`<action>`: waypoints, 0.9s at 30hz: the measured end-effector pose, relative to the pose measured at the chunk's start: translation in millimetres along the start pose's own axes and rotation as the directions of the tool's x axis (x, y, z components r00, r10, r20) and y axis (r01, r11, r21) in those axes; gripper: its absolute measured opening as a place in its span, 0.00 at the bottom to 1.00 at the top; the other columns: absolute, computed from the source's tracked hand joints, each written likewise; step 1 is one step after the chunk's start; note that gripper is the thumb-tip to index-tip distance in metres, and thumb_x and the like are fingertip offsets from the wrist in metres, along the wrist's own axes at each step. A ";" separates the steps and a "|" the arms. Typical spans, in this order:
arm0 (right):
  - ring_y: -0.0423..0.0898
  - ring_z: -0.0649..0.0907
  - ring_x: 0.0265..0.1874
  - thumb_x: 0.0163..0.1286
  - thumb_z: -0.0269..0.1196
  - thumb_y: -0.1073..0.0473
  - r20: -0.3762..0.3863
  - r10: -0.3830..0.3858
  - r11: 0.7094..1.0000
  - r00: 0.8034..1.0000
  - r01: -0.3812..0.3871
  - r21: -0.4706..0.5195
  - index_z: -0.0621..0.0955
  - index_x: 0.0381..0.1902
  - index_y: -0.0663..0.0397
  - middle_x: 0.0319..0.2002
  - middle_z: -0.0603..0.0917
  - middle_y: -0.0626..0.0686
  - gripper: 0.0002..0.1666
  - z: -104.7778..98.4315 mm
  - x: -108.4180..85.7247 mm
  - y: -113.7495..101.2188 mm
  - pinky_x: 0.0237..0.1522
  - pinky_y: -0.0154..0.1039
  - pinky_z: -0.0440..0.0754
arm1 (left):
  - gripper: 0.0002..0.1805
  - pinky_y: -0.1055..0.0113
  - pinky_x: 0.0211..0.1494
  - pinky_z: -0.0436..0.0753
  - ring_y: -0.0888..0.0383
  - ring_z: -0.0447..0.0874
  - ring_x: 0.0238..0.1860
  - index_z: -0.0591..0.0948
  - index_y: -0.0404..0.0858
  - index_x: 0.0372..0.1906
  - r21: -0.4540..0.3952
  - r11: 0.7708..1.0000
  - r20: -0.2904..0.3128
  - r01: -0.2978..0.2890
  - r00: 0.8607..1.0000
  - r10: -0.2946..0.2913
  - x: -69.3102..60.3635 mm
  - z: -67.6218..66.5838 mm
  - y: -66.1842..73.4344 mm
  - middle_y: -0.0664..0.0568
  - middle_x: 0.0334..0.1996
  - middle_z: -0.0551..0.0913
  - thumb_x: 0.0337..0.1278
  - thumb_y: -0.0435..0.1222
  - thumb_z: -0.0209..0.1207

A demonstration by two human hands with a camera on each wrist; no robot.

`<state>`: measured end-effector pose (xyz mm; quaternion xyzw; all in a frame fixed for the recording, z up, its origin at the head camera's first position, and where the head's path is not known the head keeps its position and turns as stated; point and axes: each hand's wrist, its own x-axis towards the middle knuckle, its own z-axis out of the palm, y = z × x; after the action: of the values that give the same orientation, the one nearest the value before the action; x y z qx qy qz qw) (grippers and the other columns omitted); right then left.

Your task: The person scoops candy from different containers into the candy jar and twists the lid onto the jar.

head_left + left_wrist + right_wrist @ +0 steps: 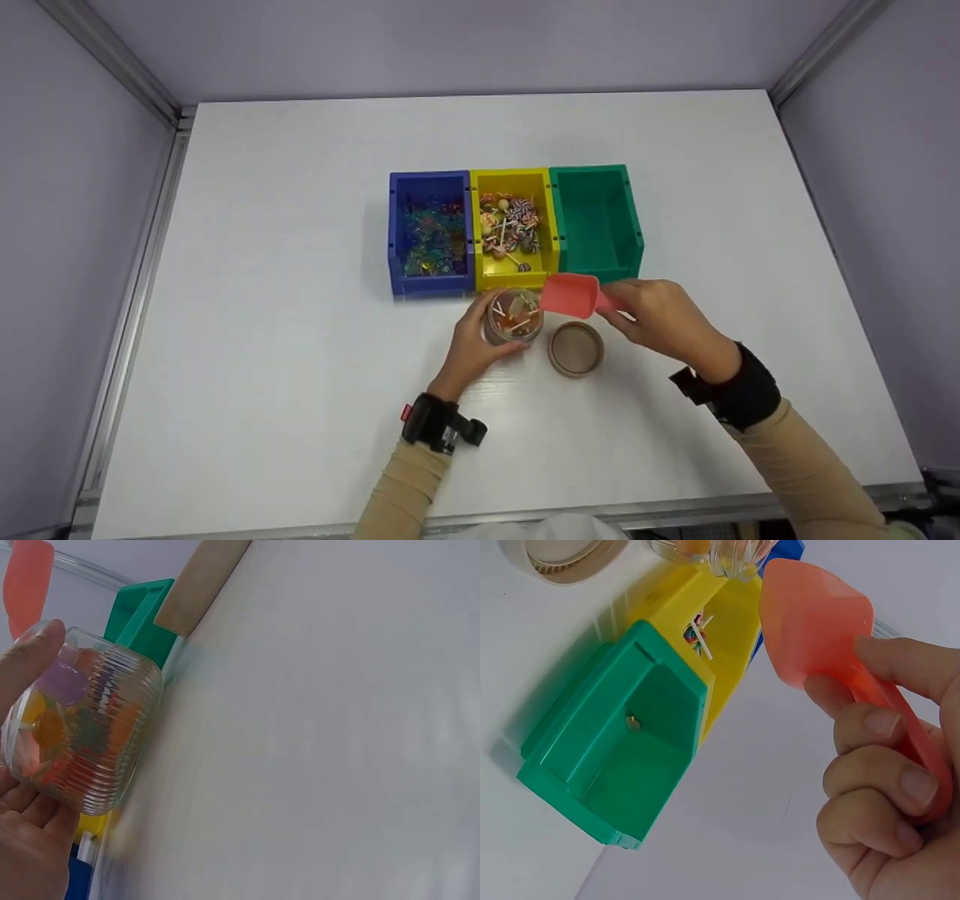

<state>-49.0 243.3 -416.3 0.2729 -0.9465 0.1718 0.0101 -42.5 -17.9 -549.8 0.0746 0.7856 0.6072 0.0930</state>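
Note:
My left hand grips a clear ribbed glass jar with colourful candies inside, some with white sticks showing at its mouth. A coral-red plastic scoop is held by its handle in my right hand, the fingers curled round it. The scoop's bowl is beside the jar's rim on the right, and no candy shows in it. Below the scoop a round tan lid lies on the table.
Three joined bins stand behind the jar: a blue bin of translucent colourful pieces, a yellow bin of lollipops, and a green bin. In the right wrist view a small brownish spot shows inside the green one. The white table has walls around it.

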 end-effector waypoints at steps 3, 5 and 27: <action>0.42 0.73 0.18 0.61 0.68 0.60 -0.015 0.044 0.999 0.999 -0.043 0.016 0.83 0.33 0.62 0.19 0.82 0.54 0.09 1.0 0.1 5.3 0.22 0.33 0.74 | 0.49 0.51 0.76 0.66 0.46 0.67 0.71 0.66 0.40 0.70 -0.006 1.000 0.001 -0.006 1.000 0.006 -0.2 -0.3 -1.0 0.44 0.68 0.71 0.38 0.42 0.76; 0.41 0.68 0.17 0.62 0.68 0.61 -0.024 0.085 0.996 0.996 -0.084 0.034 0.82 0.31 0.62 0.16 0.76 0.53 0.08 1.9 0.8 9.7 0.22 0.31 0.66 | 0.48 0.51 0.76 0.66 0.47 0.67 0.71 0.66 0.41 0.70 -0.011 1.000 0.000 -0.002 1.000 0.002 -0.7 -0.4 -1.1 0.44 0.68 0.71 0.39 0.42 0.76; 0.48 0.71 0.17 0.66 0.61 0.63 -0.188 0.430 0.900 0.883 -0.401 0.173 0.81 0.37 0.74 0.20 0.80 0.64 0.14 43.2 10.4 48.5 0.21 0.33 0.63 | 0.50 0.53 0.76 0.66 0.48 0.66 0.72 0.66 0.41 0.70 -0.012 1.000 0.013 0.005 1.000 -0.005 0.6 0.1 -2.1 0.45 0.68 0.71 0.37 0.44 0.76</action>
<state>-79.8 262.0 -471.3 0.0428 -0.9627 0.2601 0.0606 -43.1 -18.2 -552.0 0.0762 0.7813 0.6113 0.1001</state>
